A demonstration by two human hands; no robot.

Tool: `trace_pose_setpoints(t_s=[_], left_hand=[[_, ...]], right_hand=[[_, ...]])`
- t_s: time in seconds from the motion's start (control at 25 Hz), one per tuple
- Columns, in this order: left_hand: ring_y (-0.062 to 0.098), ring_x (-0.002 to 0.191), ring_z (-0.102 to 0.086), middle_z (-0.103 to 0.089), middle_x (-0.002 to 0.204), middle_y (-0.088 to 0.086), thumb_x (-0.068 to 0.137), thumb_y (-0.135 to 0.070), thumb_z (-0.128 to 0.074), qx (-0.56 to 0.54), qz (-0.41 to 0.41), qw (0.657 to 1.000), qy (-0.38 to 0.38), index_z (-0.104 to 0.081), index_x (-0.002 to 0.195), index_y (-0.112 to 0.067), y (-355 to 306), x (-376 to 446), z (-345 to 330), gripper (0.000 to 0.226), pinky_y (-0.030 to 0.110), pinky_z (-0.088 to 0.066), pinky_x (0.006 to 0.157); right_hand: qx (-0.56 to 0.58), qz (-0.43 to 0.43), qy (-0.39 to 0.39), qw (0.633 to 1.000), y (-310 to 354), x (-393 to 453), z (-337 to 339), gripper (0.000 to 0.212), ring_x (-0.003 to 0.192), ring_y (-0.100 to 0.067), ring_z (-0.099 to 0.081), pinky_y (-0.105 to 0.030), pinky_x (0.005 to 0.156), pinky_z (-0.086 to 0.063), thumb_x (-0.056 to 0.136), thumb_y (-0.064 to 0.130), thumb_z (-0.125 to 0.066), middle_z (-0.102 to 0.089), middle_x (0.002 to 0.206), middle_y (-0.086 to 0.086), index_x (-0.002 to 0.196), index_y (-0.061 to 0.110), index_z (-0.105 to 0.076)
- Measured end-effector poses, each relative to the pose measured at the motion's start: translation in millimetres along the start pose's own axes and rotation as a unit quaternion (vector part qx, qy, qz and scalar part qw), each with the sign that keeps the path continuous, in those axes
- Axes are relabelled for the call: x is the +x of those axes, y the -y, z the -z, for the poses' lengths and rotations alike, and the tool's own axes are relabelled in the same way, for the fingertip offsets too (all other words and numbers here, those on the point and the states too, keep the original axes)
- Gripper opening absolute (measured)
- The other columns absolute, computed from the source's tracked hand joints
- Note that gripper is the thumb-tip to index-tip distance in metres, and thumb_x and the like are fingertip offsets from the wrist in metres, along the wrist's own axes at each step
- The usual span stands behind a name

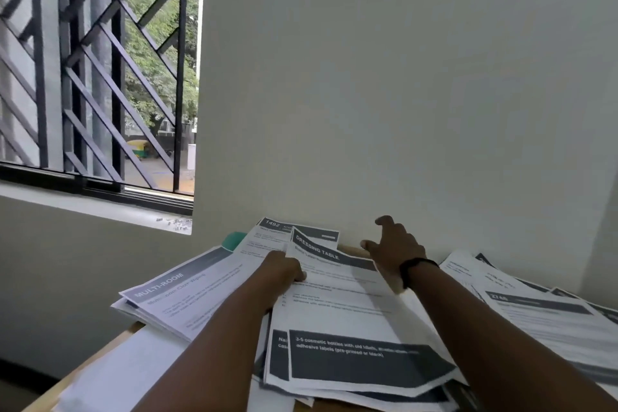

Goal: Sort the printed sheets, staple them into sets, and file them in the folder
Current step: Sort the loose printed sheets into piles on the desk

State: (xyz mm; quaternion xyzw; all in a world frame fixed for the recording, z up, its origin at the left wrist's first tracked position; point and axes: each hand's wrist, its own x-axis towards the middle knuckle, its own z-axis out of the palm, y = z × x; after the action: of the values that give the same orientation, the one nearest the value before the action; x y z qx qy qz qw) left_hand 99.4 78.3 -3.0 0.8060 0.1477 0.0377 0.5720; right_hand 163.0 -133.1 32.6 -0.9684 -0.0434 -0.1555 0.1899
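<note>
Printed sheets cover the wooden table (100, 354). A sheet headed "DRESSING TABLE" (347, 318) lies on top of the middle pile. My left hand (284, 269) grips its left edge, thumb on top and fingers curled under. My right hand (394, 247) hovers at the sheet's upper right corner near the wall, fingers spread and relaxed, holding nothing. A "MULTI-ROOM" stack (180, 294) lies to the left, a sheet numbered 1492 (267, 234) lies behind, and a green folder corner (235, 239) peeks out under the far sheets. No stapler is visible.
More printed sheets (541, 311) pile up at the right. A plain wall rises directly behind the table. A barred window (93, 77) and its sill with small scattered metal bits (177, 224) lie to the left. A black band circles my right wrist (413, 269).
</note>
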Motion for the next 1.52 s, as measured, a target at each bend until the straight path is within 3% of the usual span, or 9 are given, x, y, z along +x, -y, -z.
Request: trace_pose_setpoints(t_s=[0.2, 0.36, 0.52, 0.64, 0.84, 1.12, 1.24, 1.4, 1.52], left_hand=[[0.031, 0.092, -0.065, -0.067, 0.112, 0.016, 0.086, 0.002, -0.059, -0.136, -0.031, 0.989, 0.054, -0.059, 0.119, 0.001, -14.4, -4.7, 2.5, 0.032, 0.035, -0.054, 0.078], [0.028, 0.075, -0.062, -0.063, 0.093, 0.016, 0.089, 0.000, -0.055, -0.233, -0.053, 0.968, 0.074, -0.054, 0.117, 0.005, -24.5, -20.0, -4.2, 0.028, 0.038, -0.052, 0.069], [0.035, 0.098, -0.062, -0.066, 0.109, 0.018, 0.079, -0.002, -0.052, -0.374, 0.015, 0.920, 0.117, -0.058, 0.116, -0.004, -25.8, -23.6, -5.8, 0.038, 0.046, -0.048, 0.092], [0.039, 0.106, -0.061, -0.062, 0.122, 0.017, 0.075, -0.006, -0.056, -0.345, 0.055, 0.932, 0.102, -0.056, 0.119, -0.008, -18.4, -19.8, -12.2, 0.044, 0.049, -0.046, 0.097], [0.037, 0.069, -0.060, -0.061, 0.094, 0.021, 0.083, -0.004, -0.059, -0.228, 0.059, 0.971, 0.046, -0.055, 0.107, 0.001, -22.3, -38.1, -32.5, 0.025, 0.040, -0.055, 0.055], [0.036, 0.068, -0.058, -0.061, 0.092, 0.023, 0.085, -0.002, -0.058, -0.200, 0.044, 0.978, 0.046, -0.056, 0.108, 0.004, -27.8, -49.7, -40.8, 0.024, 0.036, -0.053, 0.046], [0.041, 0.081, -0.065, -0.062, 0.120, 0.027, 0.071, -0.003, -0.063, -0.242, 0.071, 0.965, 0.076, -0.053, 0.126, 0.002, -22.8, -42.6, -38.3, 0.056, 0.048, -0.056, 0.073], [0.045, 0.090, -0.064, -0.063, 0.118, 0.028, 0.082, 0.002, -0.051, -0.269, 0.054, 0.953, 0.124, -0.052, 0.123, 0.000, -23.3, -46.4, -50.0, 0.041, 0.055, -0.057, 0.072], [0.047, 0.098, -0.063, -0.067, 0.112, 0.027, 0.092, 0.007, -0.043, -0.249, 0.013, 0.956, 0.156, -0.055, 0.120, 0.000, -22.0, -48.7, -62.0, 0.032, 0.055, -0.057, 0.071]], right_hand=[[-0.171, -0.078, 0.128, 0.974, -136.4, -26.4, 48.7, 0.062, 0.108, -0.028, -0.058, -0.032, 0.086, -0.048, 0.073, 0.056, -0.046, -0.060, 0.124, -0.011, 0.113, 0.011, -0.059], [-0.218, -0.159, 0.150, 0.951, -232.5, -83.1, 98.2, 0.033, 0.098, -0.025, -0.061, -0.024, 0.070, -0.039, 0.086, 0.042, -0.054, -0.065, 0.109, -0.014, 0.077, 0.011, -0.057], [-0.159, -0.212, 0.192, 0.945, -263.3, -135.5, 133.9, 0.083, 0.100, -0.018, -0.054, -0.025, 0.075, -0.037, 0.073, 0.079, -0.051, -0.060, 0.121, -0.007, 0.117, 0.009, -0.060], [-0.124, -0.181, 0.198, 0.955, -247.0, -156.0, 124.0, 0.105, 0.118, -0.021, -0.051, -0.031, 0.092, -0.037, 0.058, 0.094, -0.041, -0.052, 0.137, -0.004, 0.130, 0.018, -0.050], [-0.144, -0.121, 0.185, 0.965, -189.4, -167.7, 94.2, 0.091, 0.112, -0.024, -0.054, -0.040, 0.094, -0.043, 0.061, 0.092, -0.031, -0.058, 0.127, -0.004, 0.120, 0.026, -0.052], [-0.035, -0.042, 0.232, 0.971, -134.1, -142.5, 82.7, 0.058, 0.093, -0.024, -0.057, -0.030, 0.074, -0.039, 0.086, 0.067, -0.044, -0.062, 0.099, -0.006, 0.096, 0.012, -0.061], [0.033, -0.108, 0.107, 0.988, -173.8, -112.1, 107.1, 0.043, 0.084, -0.025, -0.057, -0.026, 0.063, -0.038, 0.089, 0.050, -0.055, -0.061, 0.084, -0.007, 0.079, 0.009, -0.060], [-0.047, -0.337, 0.013, 0.940, -279.5, -89.7, 124.7, 0.065, 0.107, -0.027, -0.060, -0.028, 0.085, -0.046, 0.060, 0.049, -0.069, -0.062, 0.119, -0.010, 0.113, 0.014, -0.063], [-0.065, -0.359, 0.071, 0.928, -311.9, -85.8, 125.8, 0.059, 0.130, -0.023, -0.046, -0.025, 0.099, -0.036, 0.090, 0.042, -0.057, -0.046, 0.145, -0.007, 0.138, 0.009, -0.048]])
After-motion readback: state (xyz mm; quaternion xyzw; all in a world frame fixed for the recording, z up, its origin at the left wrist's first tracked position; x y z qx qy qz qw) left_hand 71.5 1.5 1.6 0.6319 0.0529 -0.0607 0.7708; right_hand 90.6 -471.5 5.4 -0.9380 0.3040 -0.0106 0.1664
